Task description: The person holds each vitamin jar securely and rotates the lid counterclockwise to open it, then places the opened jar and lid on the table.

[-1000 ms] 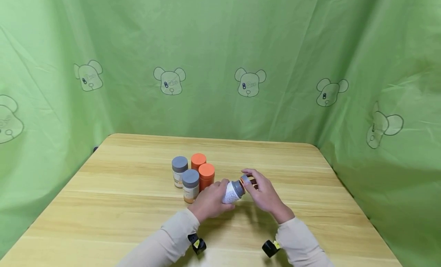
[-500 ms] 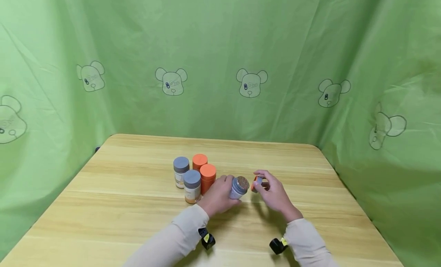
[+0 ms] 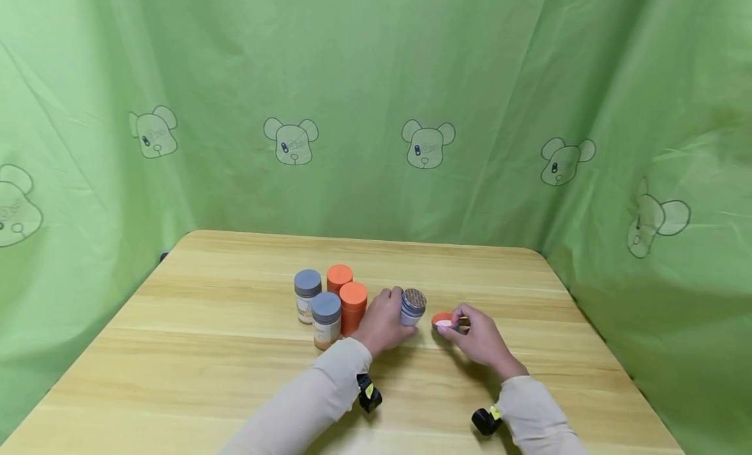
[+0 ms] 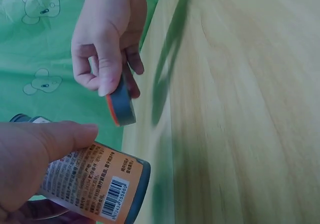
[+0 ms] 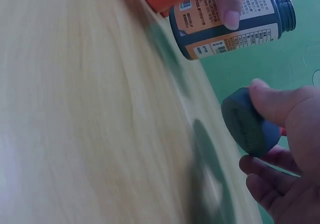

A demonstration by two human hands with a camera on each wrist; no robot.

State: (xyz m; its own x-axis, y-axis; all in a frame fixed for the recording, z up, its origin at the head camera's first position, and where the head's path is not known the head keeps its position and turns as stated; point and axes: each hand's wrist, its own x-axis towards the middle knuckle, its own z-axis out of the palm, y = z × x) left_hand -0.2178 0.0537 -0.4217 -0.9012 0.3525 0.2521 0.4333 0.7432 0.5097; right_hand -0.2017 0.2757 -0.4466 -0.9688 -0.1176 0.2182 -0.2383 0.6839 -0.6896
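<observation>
My left hand (image 3: 384, 321) grips an uncapped supplement bottle (image 3: 413, 308) round its side. The bottle stands nearly upright, with a patterned seal across its mouth. In the left wrist view its orange and white label (image 4: 95, 184) shows a barcode. To the right, my right hand (image 3: 478, 341) pinches a grey bottle cap (image 3: 443, 322) between thumb and fingers. The cap's orange-rimmed, white inside faces up, and it is apart from the bottle. In the right wrist view the cap (image 5: 250, 124) hangs above the table, its shadow separate from it.
Left of my left hand stand two grey-capped bottles (image 3: 326, 318) and two orange bottles (image 3: 353, 305), grouped closely on the wooden table (image 3: 235, 350). A green curtain (image 3: 364, 200) with bear outlines surrounds the table's back and sides.
The cap has come away from the bottle's mouth, moved right and turned inside up. The bottle, tilted before, has swung nearly upright. The other bottles have stayed put.
</observation>
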